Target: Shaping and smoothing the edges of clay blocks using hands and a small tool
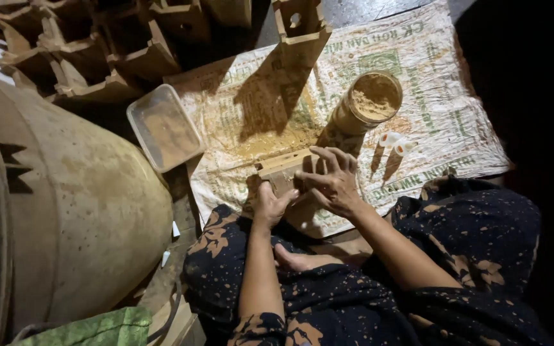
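A: Head view: what is held, and where?

B: A small wooden block [281,172] is gripped near the middle of the scene, on a printed woven sack [444,122] spread on the floor. The left hand [269,206] is clamped on the block's near left side, its fingers [288,194] curled together against the wood. The right hand [333,181] is laid over the block's right end, fingers [328,157] spread apart and pressed on its top.

A: What is seen around it?

B: A cylindrical tin of brown powder [363,102] is stood just beyond the right hand, and two small white caps [397,143] are lying to its right. A clear plastic tray [164,127] is placed to the left, at the sack's edge. Stacked wooden pieces [97,51] are piled at the far left, and a large rounded drum [65,211] is seen at the near left.
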